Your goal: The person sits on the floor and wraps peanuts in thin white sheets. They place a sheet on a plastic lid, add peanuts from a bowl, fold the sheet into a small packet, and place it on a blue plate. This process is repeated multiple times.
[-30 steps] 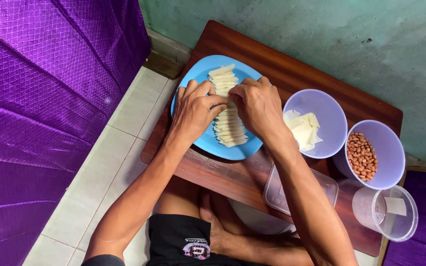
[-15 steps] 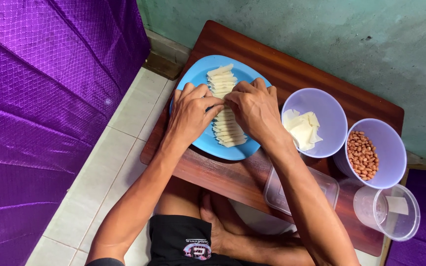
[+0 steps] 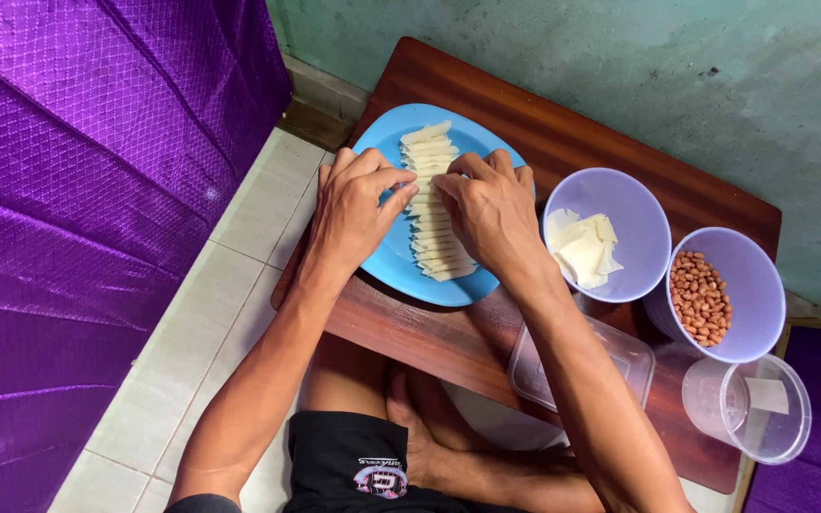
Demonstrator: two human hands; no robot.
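Since the earlier frame, both hands have shifted slightly up the row of strips, the fingertips now meeting nearer its middle; the plate and bowls have not moved.

At far left hangs a purple cloth (image 3: 78, 218), with pale floor tiles (image 3: 192, 332) beside it. The left hand (image 3: 352, 211) rests on the blue plate (image 3: 387, 261), fingers curled partway in, thumb and forefinger tips touching the left edge of the row of pale strips (image 3: 432, 214). Whether it grips a strip or only presses against it cannot be told.

The strips lie overlapped in one line down the middle of the plate, which sits on the brown wooden worktop (image 3: 563, 133). The right hand (image 3: 489, 214) covers the right side of the row, fingers bent (loosely, not a fist) and tips touching the strips opposite the left hand.

Just right of the plate stands a lilac bowl (image 3: 620, 195) holding pale flat pieces (image 3: 582, 249). Touching it is a second lilac bowl (image 3: 748, 261) holding peanuts (image 3: 700, 296). A clear box (image 3: 620, 366) lies under the right forearm; a clear cup (image 3: 748, 408) stands at the near right corner.
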